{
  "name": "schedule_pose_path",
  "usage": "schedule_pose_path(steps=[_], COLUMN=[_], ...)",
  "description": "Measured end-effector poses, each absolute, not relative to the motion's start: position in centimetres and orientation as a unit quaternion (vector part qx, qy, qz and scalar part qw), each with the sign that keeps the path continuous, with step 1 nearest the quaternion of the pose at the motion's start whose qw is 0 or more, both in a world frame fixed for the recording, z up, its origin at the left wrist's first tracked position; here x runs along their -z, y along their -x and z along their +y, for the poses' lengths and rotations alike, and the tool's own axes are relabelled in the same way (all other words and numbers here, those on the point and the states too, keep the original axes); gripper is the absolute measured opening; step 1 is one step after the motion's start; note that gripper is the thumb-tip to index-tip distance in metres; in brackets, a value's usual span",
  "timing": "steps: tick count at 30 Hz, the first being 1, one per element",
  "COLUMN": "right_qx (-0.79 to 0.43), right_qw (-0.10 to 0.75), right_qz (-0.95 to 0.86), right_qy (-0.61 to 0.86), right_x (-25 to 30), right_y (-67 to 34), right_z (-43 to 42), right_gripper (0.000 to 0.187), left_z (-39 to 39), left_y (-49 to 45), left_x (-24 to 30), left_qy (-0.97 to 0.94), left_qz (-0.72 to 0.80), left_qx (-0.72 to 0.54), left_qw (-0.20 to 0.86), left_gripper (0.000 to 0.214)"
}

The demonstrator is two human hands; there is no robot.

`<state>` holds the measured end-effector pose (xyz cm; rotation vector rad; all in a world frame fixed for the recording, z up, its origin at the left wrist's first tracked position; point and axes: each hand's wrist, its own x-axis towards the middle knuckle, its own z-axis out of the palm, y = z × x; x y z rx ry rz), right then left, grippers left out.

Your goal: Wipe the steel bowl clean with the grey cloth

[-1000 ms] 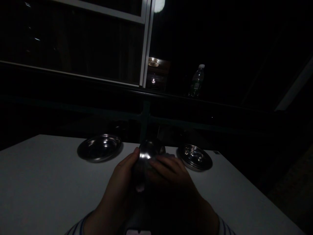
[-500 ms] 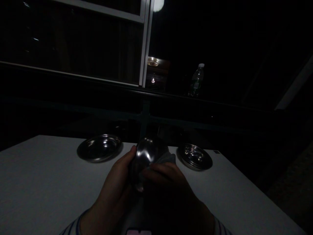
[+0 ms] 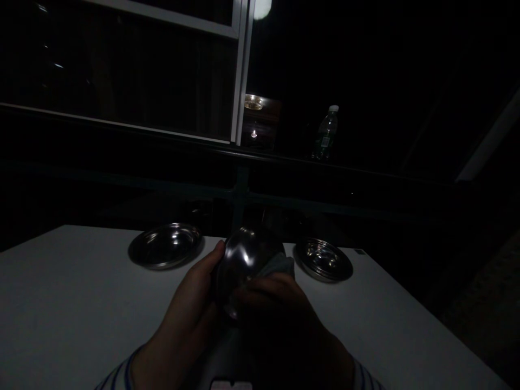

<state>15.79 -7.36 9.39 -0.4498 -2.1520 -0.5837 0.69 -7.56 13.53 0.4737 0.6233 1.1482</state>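
A shiny metal bowl (image 3: 241,252) is tilted up above the white table (image 3: 81,303), its rounded outside towards me. My left hand (image 3: 190,303) grips its left edge, thumb near the top. Against the bowl's lower right, my right hand (image 3: 280,303) presses a grey cloth (image 3: 278,264), fingers closed over it. Much of the right hand is in deep shadow, and the bowl's inside is hidden. Both wrists show striped sleeves.
A wide metal dish (image 3: 162,249) lies at the table's back left, and stacked metal bowls (image 3: 325,260) stand at the back right. Beyond are a plastic bottle (image 3: 326,132) on a ledge and a window frame (image 3: 239,81). A phone's edge (image 3: 231,385) shows at the bottom.
My right hand and the cloth have shifted very slightly over the bowl's surface. The bowl has tilted a little; the dishes stay where they were.
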Motion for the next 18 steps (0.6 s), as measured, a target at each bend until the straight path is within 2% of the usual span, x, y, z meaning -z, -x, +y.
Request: schedule_pose_path(steps=[7, 9, 14, 18], right_qx=[0.266, 0.264, 0.259, 0.278], right_qw=[0.431, 0.43, 0.408, 0.436], right_qz=[-0.818, -0.825, -0.852, -0.808], right_qy=[0.273, 0.255, 0.2, 0.282], right_x=[-9.7, -9.7, -9.5, -10.0], right_y=[-17.1, -17.0, -16.2, -17.1], right_z=[-6.4, -6.5, -7.0, -6.5], right_gripper=[0.022, 0.02, 0.019, 0.023], left_z=[-8.5, -8.5, -8.0, -8.2], left_y=[-2.1, -2.1, -1.6, -1.8], left_x=[-14.1, -14.0, -12.9, -12.5], left_qy=[-0.161, -0.158, -0.256, -0.333], left_qz=[0.327, 0.333, 0.327, 0.331], left_qx=[-0.519, -0.514, -0.553, -0.559], left_qw=[0.773, 0.775, 0.722, 0.683], left_gripper=[0.019, 0.018, 0.019, 0.021])
